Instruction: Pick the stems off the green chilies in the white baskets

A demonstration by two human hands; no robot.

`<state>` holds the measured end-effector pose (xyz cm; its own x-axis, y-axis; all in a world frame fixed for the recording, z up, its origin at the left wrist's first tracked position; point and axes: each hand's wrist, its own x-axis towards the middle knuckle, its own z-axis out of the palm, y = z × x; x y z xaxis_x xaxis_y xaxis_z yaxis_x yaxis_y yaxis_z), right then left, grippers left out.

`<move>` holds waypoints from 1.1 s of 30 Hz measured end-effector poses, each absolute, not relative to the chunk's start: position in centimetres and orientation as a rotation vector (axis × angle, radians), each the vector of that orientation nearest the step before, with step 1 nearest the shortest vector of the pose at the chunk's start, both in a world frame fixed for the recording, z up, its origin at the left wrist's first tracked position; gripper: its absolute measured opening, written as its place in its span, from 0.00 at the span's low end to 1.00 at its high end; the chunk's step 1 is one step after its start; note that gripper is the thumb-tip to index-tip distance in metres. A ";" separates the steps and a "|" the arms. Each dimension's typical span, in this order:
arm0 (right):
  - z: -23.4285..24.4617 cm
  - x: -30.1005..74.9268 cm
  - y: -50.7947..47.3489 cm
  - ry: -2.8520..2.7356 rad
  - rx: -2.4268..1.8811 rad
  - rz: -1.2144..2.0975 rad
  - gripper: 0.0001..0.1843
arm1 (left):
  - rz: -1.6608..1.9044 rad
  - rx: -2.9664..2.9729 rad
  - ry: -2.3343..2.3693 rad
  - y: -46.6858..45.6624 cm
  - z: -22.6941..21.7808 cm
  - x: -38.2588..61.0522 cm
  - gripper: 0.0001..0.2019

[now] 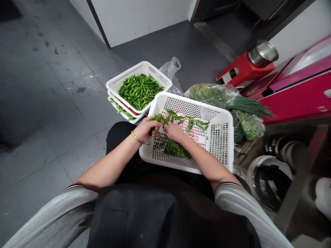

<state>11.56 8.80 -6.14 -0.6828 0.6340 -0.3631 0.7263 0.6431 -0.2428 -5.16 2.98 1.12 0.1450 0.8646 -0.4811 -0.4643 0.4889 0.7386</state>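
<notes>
Green peppers (158, 117) in hand over the white basket (222, 137).
I find my left hand (145, 129) closed around them at the basket's left end. My right hand (173, 131) meets it, fingers curled; I cannot tell whether they grip anything. Loose peppers (204, 123) lie inside the basket's far side, a stem heap (176, 148) inside its near side.

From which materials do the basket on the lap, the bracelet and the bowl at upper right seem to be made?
Basket: probably moulded plastic, smooth and white, judging by its regular perforations.
Bracelet: likely metal, gold-coloured; its shine cannot prove real gold.
Bowl: apparently polished steel, from its silvery reflections.
</notes>
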 end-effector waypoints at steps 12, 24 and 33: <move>-2.4 18.0 5.8 1.955 1.471 -2.384 0.20 | 0.709 0.725 1.083 1.2 -3.0 0.4 0.17; -7.5 20.8 14.3 2.690 1.448 -0.595 0.14 | 0.692 0.681 0.640 2.5 -1.1 -2.1 0.17; -5.6 21.0 10.6 2.821 1.359 -0.894 0.09 | 0.909 0.492 1.117 2.8 -3.5 0.6 0.15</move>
